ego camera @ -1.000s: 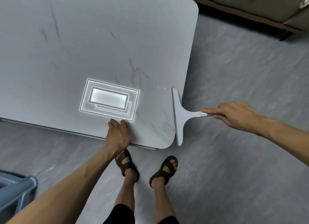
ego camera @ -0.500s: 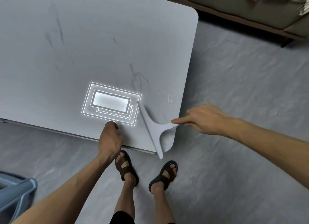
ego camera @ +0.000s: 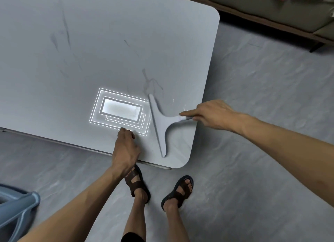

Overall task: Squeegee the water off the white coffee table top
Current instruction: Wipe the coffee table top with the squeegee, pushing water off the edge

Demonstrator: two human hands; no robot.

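The right hand (ego camera: 215, 114) is closed round the handle of the white squeegee (ego camera: 160, 123), index finger laid along the shaft, and the blade lies on the white coffee table top (ego camera: 108, 43) near its right front corner, running roughly from front to back, just beside the bright rectangular reflection of a ceiling light (ego camera: 120, 110). The left hand (ego camera: 125, 147) grips nothing; it rests on the front edge of the table with its fingers curled loosely, apparently steadying the body or the table. A few small glints of water (ego camera: 184, 107) show between the blade and the right edge, close to the right hand. Judging from this, the stroke in hand is a pull toward the right edge, and doing it well means keeping the whole blade in contact with the surface, tilted slightly so the rubber lip leads, with even downward pressure from the index finger. The pull should carry straight past the edge so the water drops to the floor (ego camera: 253, 79) rather than beading at the rim, and the next pass should overlap this strip slightly
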